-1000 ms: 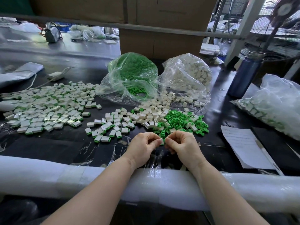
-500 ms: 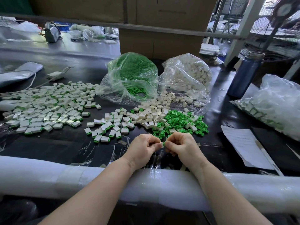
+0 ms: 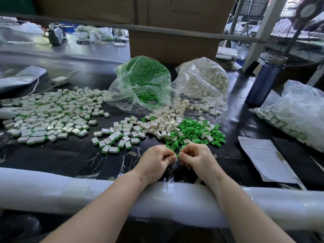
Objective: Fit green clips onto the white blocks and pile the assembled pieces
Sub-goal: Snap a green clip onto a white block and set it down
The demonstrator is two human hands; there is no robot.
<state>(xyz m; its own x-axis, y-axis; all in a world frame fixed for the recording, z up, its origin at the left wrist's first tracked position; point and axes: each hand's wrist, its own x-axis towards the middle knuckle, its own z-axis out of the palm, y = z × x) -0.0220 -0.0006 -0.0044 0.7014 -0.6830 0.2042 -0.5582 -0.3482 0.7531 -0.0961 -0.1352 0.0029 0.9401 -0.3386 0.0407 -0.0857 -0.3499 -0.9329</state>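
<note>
Pinching green clip [image 3: 177, 156] against white block [image 3: 175, 158] between my left hand [image 3: 156, 161] and right hand [image 3: 198, 157], both closed, above padded table edge [image 3: 52, 190]. Beyond: loose clips [image 3: 196, 132], finished pile [image 3: 50, 113], bags.

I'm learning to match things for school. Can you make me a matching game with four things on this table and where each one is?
Things:
1. bag of green clips
2. blue bottle
3. sheet of paper
4. finished pile

Places:
A. far left on the table
B. flat on the table, right of the hands
C. standing at the far right, behind the paper
D. in the middle, left of the bag of white blocks

Pairs: 1-D, 2-C, 3-B, 4-A
</note>
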